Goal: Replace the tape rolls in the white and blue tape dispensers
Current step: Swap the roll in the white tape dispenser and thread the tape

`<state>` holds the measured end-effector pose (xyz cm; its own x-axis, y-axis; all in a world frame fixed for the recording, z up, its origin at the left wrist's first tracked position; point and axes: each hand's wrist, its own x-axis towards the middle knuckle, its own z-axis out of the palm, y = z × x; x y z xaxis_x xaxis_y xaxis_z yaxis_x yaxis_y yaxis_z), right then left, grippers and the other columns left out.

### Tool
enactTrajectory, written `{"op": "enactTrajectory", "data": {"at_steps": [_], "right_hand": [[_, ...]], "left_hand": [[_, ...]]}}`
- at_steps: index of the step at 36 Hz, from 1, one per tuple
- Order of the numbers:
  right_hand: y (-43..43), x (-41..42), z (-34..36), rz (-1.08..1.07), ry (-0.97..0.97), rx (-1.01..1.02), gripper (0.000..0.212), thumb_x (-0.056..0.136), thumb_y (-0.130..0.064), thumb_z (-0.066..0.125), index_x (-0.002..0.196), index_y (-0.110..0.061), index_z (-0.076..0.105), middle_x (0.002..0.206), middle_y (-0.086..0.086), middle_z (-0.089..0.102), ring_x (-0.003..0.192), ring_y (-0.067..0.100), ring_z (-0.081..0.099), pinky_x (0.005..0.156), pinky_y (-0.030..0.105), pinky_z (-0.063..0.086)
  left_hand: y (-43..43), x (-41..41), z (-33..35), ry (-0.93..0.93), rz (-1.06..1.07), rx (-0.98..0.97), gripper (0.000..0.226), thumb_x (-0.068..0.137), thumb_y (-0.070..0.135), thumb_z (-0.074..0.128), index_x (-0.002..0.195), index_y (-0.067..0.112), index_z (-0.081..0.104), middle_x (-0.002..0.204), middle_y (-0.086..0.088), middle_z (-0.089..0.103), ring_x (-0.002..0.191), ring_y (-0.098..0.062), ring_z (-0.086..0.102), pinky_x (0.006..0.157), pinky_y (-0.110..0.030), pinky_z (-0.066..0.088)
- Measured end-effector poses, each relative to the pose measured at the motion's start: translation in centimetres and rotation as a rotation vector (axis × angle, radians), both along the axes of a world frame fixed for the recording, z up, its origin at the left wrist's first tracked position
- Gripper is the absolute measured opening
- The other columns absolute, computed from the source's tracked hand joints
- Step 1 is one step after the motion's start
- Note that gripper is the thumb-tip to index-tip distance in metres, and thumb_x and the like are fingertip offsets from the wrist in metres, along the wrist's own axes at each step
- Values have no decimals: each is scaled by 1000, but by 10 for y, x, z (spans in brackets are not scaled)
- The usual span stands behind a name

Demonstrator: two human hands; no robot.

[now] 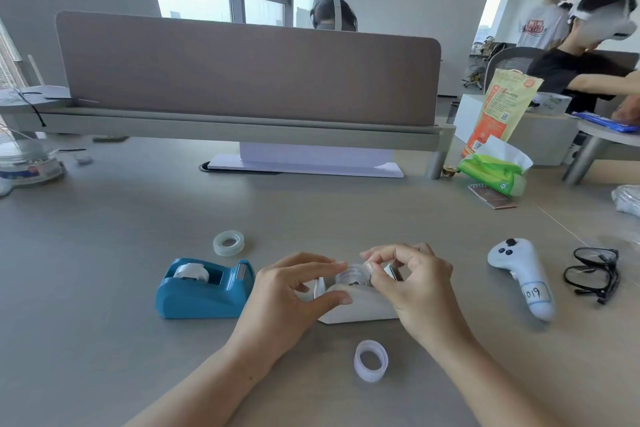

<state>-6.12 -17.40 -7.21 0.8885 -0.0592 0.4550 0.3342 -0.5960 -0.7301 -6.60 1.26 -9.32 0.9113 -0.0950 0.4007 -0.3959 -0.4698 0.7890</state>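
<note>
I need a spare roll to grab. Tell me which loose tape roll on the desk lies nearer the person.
The white roll, lying on the desk in front of the white dispenser, between the forearms. The clear roll lies farther back, behind the blue dispenser.

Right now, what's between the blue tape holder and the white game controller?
In the head view, the white dispenser sits between the blue dispenser and the controller, with the left hand and right hand on it.

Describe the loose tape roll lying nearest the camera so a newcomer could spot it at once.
Start at the white plastic tape dispenser that both hands work on at the desk's centre. Directly in front of it, toward the camera, a translucent white tape roll lies between the forearms. Unlike the clear roll beyond the blue dispenser, it looks milky.
</note>
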Motion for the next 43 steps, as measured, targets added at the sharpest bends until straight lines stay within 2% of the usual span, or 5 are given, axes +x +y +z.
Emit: {"op": "enactTrajectory", "data": {"at_steps": [9, 14, 20, 26, 43], "right_hand": [[-6, 0, 6, 66, 139, 42, 8, 77, -33, 73, 76, -40, 70, 95, -38, 69, 114, 15, 50, 106, 39, 35], [-8, 1, 5, 85, 183, 42, 10, 73, -38, 79, 73, -38, 69, 99, -41, 67, 118, 11, 47, 97, 26, 30], [-10, 5, 4, 64, 165, 69, 13, 77, -29, 77, 71, -33, 67, 94, -38, 70, 118, 5, 52, 111, 45, 29], [-13, 8, 4, 55, 214, 150, 23, 65, -52, 60, 73, -33, 70, 95, -31, 73, 119, 15, 57, 109, 47, 37], [-9, 4, 9, 47, 242, 20, 5, 72, -47, 78, 70, -50, 75, 98, -30, 72, 127, -5, 42, 100, 28, 11]], "left_hand": [[1, 0, 1, -16, -15, 7, 43, 60, 64, 71, 99, 48, 74, 100, 26, 72, 96, 3, 64, 72, -12, 51], [0, 0, 2, -5, -19, 16, 42, 61, 59, 74, 100, 45, 75, 100, 25, 72, 97, 4, 64, 73, -8, 49], [1, 0, 1, 15, -18, 19, 43, 61, 59, 73, 101, 45, 75, 100, 28, 71, 96, 4, 64, 74, -9, 49], [2, 0, 2, 22, -18, 20, 36, 64, 50, 80, 100, 47, 74, 100, 29, 71, 94, 5, 63, 73, -7, 47], [2, 1, 0, 0, -8, 20, 36, 63, 54, 79, 98, 46, 75, 103, 31, 70, 96, 2, 66, 74, -9, 49]]}}
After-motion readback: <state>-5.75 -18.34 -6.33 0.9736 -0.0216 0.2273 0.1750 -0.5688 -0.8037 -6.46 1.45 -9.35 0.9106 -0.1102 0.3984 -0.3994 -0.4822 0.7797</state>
